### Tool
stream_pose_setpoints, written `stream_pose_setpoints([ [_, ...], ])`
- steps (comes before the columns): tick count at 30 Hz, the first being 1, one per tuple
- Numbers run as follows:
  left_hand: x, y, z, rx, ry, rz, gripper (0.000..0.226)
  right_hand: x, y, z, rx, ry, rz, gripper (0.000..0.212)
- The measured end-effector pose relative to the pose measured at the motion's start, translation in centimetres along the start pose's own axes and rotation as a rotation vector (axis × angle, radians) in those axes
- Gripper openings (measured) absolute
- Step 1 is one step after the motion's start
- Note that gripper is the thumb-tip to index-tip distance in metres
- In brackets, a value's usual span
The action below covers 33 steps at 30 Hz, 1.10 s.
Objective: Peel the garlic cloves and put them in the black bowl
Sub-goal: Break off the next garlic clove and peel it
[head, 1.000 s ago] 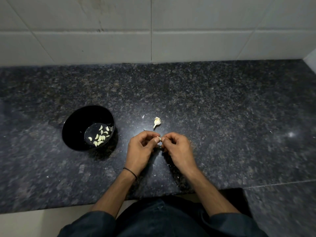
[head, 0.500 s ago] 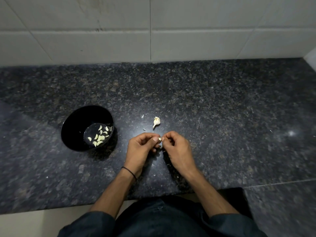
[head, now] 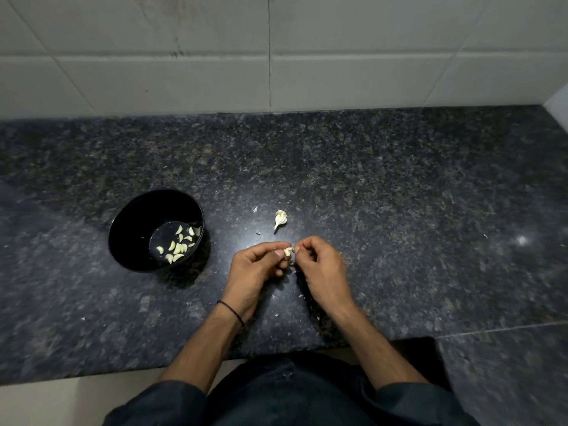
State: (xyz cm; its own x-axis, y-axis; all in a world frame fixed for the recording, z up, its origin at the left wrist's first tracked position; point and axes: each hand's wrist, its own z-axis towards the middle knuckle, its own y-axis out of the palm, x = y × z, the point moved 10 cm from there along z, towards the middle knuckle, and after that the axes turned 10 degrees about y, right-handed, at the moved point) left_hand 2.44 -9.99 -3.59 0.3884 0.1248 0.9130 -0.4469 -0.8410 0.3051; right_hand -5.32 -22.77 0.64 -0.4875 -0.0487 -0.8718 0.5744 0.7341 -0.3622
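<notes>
Two dark sleeves are seen at the near edge, the left sleeve [head: 159, 404] and the right sleeve [head: 415, 404]. Both are made of a dull blue-grey cloth and are softly creased. They are ended well short of the wrists, so that the forearms are left bare down to the left hand [head: 252, 272] and the right hand [head: 322, 269]. A thin black band [head: 231, 312] is worn round the left wrist as a single narrow cord. Between the sleeves a darker garment [head: 292, 395] is seen, marked with faint folds and a few pale flecks.
</notes>
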Motion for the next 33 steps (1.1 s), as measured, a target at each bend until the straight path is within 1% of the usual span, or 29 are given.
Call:
stream_pose_setpoints([
  [2, 0.1, 0.2, 0.0, 0.011, -0.002, -0.021, 0.016, -0.1, 0.0, -0.1, 0.005, -0.006, -0.009, 0.01],
  [7, 0.7, 0.2, -0.1, 0.001, 0.035, 0.031, 0.015, 0.0, 0.0, 0.0, 0.01, -0.01, -0.008, 0.009],
  [14, 0.4, -0.2, -0.2, 0.005, 0.015, 0.045, 0.019, 0.4, -0.6, 0.0, 0.046, 0.033, -0.009, 0.012],
  [19, 0.9, -0.4, -0.2, 0.004, 0.057, 0.087, 0.02, 0.4, -1.2, -0.1, 0.064, 0.039, -0.019, 0.024],
  [22, 1.1, -0.4, -0.2, 0.008, 0.08, 0.108, 0.02, 0.1, -1.1, -0.2, 0.051, 0.007, -0.044, 0.03],
  [24, 1.2, -0.5, -0.1, 0.013, 0.096, 0.125, 0.021, 0.0, -0.8, -0.3, 0.034, -0.013, -0.061, 0.026],
  [27, 1.6, -0.6, 0.1, 0.023, 0.144, 0.177, 0.023, 0.0, -0.1, -0.3, -0.003, -0.031, -0.052, 0.009],
  [31, 1.8, -0.8, 0.2, 0.026, 0.181, 0.241, 0.024, -1.4, 0.4, -0.9, -0.023, -0.134, -0.106, 0.003],
  [33, 1.7, -1.1, 0.3, 0.034, 0.191, 0.264, 0.024, -2.1, 0.4, -1.3, -0.014, -0.179, -0.153, 0.004],
])
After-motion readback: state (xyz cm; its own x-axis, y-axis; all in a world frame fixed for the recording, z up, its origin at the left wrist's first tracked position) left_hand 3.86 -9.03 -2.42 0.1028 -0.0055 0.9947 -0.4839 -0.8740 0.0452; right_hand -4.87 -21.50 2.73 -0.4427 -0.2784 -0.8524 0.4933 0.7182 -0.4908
